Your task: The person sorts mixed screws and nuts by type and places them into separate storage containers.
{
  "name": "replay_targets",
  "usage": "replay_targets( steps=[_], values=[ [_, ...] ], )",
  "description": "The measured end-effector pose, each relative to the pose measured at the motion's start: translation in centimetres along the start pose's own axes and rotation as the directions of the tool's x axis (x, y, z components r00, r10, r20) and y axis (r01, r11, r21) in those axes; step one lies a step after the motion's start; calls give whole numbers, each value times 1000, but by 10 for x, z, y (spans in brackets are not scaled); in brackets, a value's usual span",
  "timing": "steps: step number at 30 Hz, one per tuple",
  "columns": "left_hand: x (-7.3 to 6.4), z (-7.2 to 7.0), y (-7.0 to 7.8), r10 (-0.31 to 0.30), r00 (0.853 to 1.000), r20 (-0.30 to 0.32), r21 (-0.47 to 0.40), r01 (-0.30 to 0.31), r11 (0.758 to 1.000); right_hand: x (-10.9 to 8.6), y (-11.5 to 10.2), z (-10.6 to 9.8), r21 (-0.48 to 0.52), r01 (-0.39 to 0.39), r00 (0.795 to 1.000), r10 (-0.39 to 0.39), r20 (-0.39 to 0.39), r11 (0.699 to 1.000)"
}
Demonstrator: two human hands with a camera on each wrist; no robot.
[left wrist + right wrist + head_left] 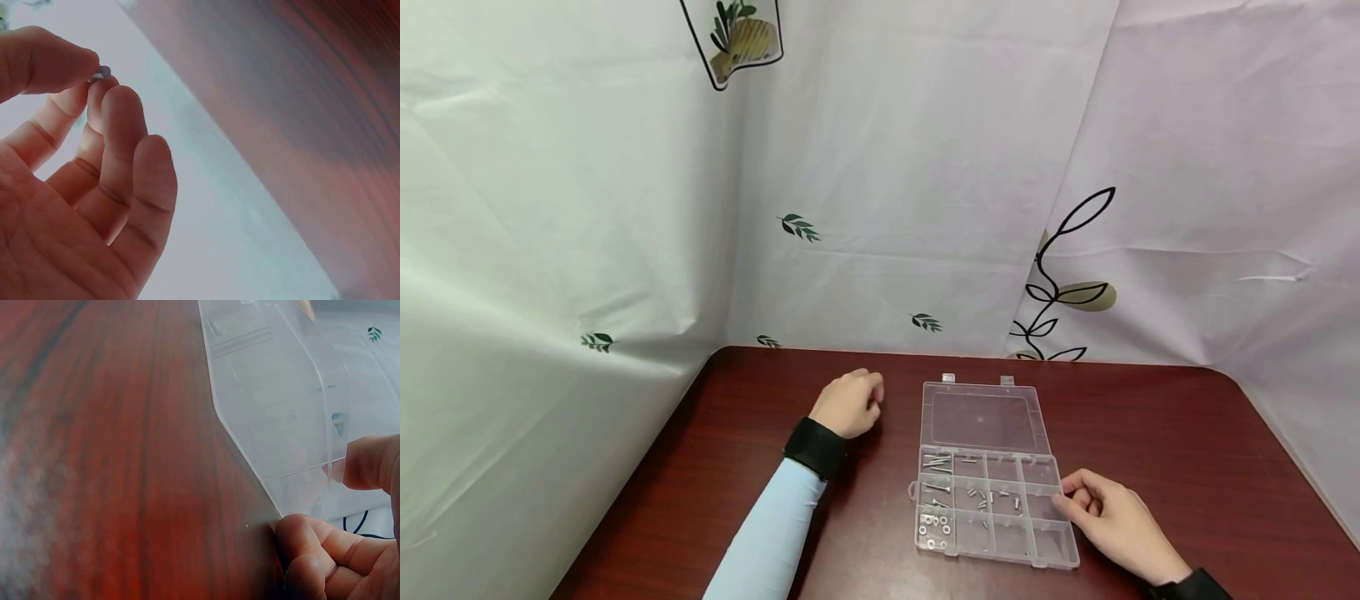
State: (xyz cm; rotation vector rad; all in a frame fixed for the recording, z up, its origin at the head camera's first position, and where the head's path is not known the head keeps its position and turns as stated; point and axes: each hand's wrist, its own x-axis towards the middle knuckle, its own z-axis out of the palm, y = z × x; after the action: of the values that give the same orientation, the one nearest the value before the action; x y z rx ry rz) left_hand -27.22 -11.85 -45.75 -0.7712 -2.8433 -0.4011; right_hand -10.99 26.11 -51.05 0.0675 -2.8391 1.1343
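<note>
A clear plastic compartment box (1051,543) lies on the table, its lid (983,419) laid back on the far side. Screws (937,463) and nuts (935,531) fill its left compartments, with a few short screws in the middle ones. To the left of the box, my left hand (851,405) is raised over the table. Between thumb and index fingertip it pinches a small metal fastener (102,72), mostly covered, so its exact kind is unclear. My right hand (1118,518) holds the box's right side, thumb at the upper edge and curled fingers low against the wall (269,487).
The dark red wooden table (1195,442) has rounded far corners. White cloth (895,167) with leaf prints hangs behind it and along both sides. Two latch tabs (948,378) stick out from the lid's far edge.
</note>
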Motion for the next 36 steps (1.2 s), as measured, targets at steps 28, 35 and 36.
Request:
replay_targets(
  steps=[28, 35, 36],
  values=[
    [-24, 5, 136, 543, 837, -71, -27, -546, 837, 3, 0, 0, 3, -21, 999, 21, 25, 1000],
    [-27, 9, 144, 591, 798, -115, 18, -593, 805, 3, -1, 0, 5, -17, 1000, 17, 26, 1000],
    [-28, 10, 144, 594, 796, -117, 22, -596, 803, 3, -1, 0, 6, -15, 1000, 15, 24, 1000]
  ],
)
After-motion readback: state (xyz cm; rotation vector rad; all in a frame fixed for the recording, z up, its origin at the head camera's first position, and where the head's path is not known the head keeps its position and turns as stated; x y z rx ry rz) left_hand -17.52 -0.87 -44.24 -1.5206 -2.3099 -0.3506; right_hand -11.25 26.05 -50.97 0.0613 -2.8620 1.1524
